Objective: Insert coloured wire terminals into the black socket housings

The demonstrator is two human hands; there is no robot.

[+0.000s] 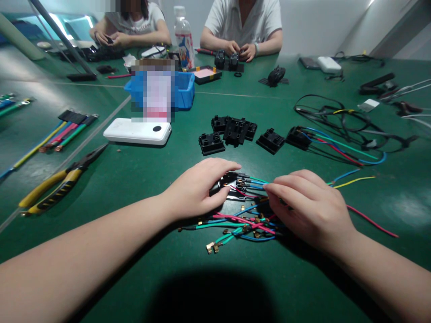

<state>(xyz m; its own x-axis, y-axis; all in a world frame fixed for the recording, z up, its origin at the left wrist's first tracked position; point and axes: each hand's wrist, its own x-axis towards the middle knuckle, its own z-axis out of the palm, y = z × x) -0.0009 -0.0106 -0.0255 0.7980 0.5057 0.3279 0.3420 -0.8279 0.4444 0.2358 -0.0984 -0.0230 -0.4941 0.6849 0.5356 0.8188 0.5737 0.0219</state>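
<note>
In the head view, my left hand (198,186) curls around a black plastic housing (239,176), thumb on the near side and fingers on the far side. Thin green, blue and red wires run out of the housing's right side. The fingertips of my right hand (308,204) are pinched together on a blue wire (258,182) just right of the housing. Partly beneath my right hand lies a loose bundle of coloured wires (242,220), several ending in brass terminals (210,247). More wire ends stick out past my right wrist. My right palm hides the middle of the bundle.
Black housings (235,131) sit beyond my hands, with a wired housing (298,137) to their right. Yellow-handled pliers (63,179), a white power bank (138,131) and a blue bin (186,89) are leftward. Two people sit across the table; black cables (336,119) lie right.
</note>
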